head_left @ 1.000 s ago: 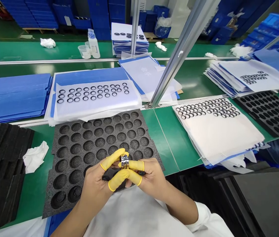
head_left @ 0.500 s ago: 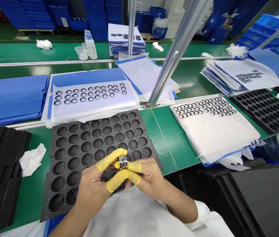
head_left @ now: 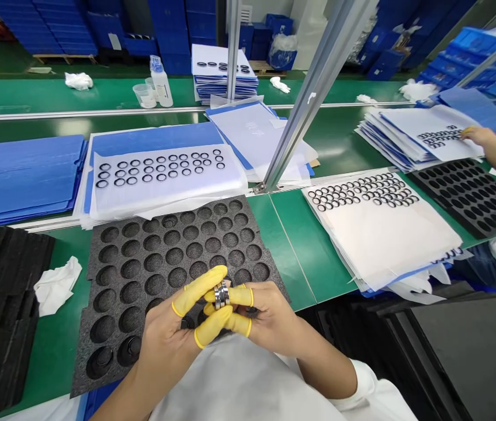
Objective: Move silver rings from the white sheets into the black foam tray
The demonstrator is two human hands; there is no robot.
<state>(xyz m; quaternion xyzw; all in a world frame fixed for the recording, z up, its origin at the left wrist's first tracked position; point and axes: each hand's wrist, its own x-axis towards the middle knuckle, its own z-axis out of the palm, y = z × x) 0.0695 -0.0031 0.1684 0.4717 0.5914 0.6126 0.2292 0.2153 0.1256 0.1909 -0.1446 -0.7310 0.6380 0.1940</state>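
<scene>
Foam tray (head_left: 119,241), near side: partly covered by left hand (head_left: 164,342) and right hand (head_left: 276,318). Metal rings (head_left: 221,296): partly hidden by fingers (head_left: 199,290). Black stack (head_left: 4,316), left: cut off.

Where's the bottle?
In the head view, the bottle stands at upper left on the far green table, just right of the cups and left of the sheet stack.

From my end I see thin yellow finger cots (head_left: 204,289) on the left hand (head_left: 164,336), each closed off by a brighter, rolled rim (head_left: 176,310). Matching cots (head_left: 241,297) dress the right hand (head_left: 276,318). At the near edge I make out a plain white top (head_left: 239,380), its loose right sleeve (head_left: 364,377) ending around the elbow in soft creases.
</scene>
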